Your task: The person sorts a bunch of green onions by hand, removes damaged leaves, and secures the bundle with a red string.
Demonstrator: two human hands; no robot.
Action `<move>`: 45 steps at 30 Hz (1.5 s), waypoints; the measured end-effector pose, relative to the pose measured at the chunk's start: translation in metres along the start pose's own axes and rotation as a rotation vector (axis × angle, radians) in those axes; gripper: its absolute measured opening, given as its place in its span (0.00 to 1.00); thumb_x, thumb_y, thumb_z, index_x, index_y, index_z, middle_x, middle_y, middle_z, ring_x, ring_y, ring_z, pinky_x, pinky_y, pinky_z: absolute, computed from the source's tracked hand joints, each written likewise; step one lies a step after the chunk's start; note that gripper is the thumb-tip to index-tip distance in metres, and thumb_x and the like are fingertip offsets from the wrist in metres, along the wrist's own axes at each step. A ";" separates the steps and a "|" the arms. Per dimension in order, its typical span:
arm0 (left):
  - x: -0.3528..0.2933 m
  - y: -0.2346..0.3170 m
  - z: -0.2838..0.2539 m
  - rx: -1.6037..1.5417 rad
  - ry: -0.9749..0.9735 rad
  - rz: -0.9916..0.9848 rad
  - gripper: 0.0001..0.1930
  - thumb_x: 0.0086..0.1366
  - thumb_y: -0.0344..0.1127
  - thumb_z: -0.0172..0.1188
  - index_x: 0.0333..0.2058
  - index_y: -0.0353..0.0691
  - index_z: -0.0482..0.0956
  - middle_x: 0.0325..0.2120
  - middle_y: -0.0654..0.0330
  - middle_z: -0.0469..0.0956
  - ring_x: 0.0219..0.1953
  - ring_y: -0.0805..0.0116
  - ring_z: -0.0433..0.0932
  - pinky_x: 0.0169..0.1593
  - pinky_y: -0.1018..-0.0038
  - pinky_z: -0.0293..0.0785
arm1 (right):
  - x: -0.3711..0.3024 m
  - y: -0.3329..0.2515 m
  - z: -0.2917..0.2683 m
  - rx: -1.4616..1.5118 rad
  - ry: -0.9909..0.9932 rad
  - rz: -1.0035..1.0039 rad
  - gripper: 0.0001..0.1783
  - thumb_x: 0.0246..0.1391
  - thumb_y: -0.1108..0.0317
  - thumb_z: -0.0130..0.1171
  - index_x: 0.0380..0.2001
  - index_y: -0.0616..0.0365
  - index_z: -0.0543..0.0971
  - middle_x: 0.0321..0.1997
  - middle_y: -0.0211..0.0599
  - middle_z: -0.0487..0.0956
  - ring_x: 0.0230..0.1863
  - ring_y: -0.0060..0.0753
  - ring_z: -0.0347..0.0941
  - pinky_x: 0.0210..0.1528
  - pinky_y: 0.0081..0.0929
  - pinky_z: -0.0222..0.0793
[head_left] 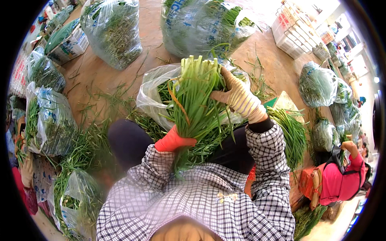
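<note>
Your red-gloved left hand (175,140) holds a bundle of long green stalks (196,96) — your striped-gloved right hand (238,94) clasps its edge. Beneath lies a clear plastic bag (150,91).

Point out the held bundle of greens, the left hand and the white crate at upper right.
Bundle of greens (197,92): head view, middle of the stalks.
Left hand (175,140): head view, back of the hand.
White crate (288,40): head view, its side wall.

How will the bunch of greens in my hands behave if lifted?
The bunch is probably stiffer at its thick, pale stem ends and floppier toward its thin, bending leaves. Single strands may slip out, as some splay sideways.
</note>
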State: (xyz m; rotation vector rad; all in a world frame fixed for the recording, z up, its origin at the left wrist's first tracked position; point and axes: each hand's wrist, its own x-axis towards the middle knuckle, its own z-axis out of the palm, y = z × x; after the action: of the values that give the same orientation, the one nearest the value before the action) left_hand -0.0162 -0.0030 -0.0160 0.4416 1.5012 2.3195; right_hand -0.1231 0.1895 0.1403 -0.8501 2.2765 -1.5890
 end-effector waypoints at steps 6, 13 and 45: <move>0.002 0.000 0.005 -0.087 0.030 -0.028 0.40 0.45 0.20 0.64 0.60 0.38 0.63 0.56 0.60 0.70 0.58 0.68 0.66 0.60 0.70 0.61 | 0.006 0.032 -0.005 -0.613 0.042 -0.116 0.25 0.50 0.73 0.58 0.53 0.62 0.68 0.39 0.45 0.79 0.41 0.39 0.77 0.43 0.27 0.71; 0.005 -0.010 0.005 -0.217 0.064 -0.053 0.41 0.47 0.24 0.66 0.62 0.38 0.60 0.59 0.58 0.66 0.60 0.66 0.64 0.62 0.67 0.59 | 0.056 0.010 -0.038 -1.527 0.167 -0.002 0.06 0.58 0.70 0.47 0.34 0.55 0.74 0.27 0.41 0.79 0.28 0.40 0.79 0.28 0.35 0.76; -0.002 -0.032 -0.003 -0.328 0.150 -0.040 0.32 0.48 0.23 0.70 0.55 0.37 0.71 0.50 0.61 0.75 0.52 0.72 0.71 0.58 0.71 0.65 | 0.190 -0.128 -0.005 -1.576 0.147 -0.372 0.17 0.55 0.66 0.56 0.49 0.50 0.76 0.40 0.39 0.79 0.40 0.32 0.77 0.45 0.25 0.73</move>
State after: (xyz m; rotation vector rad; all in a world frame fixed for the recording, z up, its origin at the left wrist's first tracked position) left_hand -0.0125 0.0058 -0.0465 0.1522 1.1443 2.5503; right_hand -0.2368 0.0520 0.2840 -1.4376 3.3438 0.5174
